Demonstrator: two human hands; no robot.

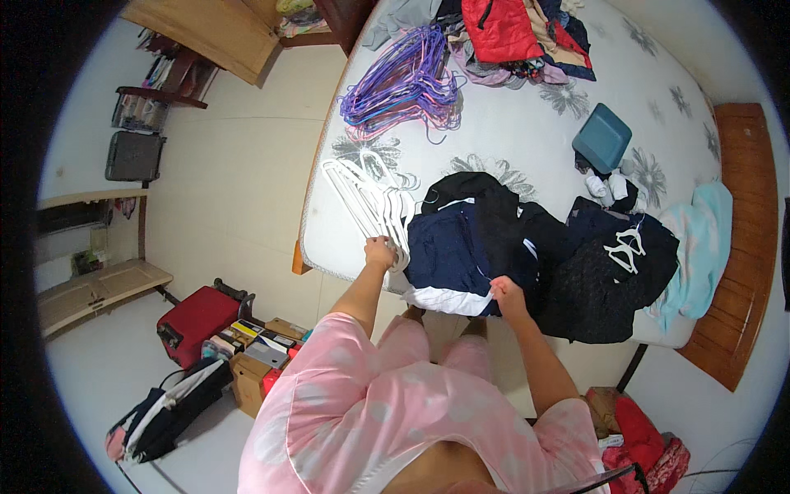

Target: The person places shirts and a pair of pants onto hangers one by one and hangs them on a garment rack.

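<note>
My left hand [381, 252] is closed around the lower end of a stack of white plastic hangers [376, 204] at the bed's near left edge. With its fingers pinched, my right hand [509, 293] touches the near part of a dark navy garment [441, 247]; a thin line, perhaps a cord or hook, shows at the fingertips. A white garment part [453, 301] hangs at the bed edge between my hands. Black clothing [475, 191] lies over the navy one. To the right is more black clothing [592, 296], with two small white hangers [625, 250] on it.
Purple and pink hangers [404, 86] and a clothes pile with a red garment [503, 31] lie farther back on the bed. At right are a teal tray [603, 138], rolled white socks [608, 185] and a light blue blanket [700, 247]. A red suitcase [200, 318] and boxes stand on the floor.
</note>
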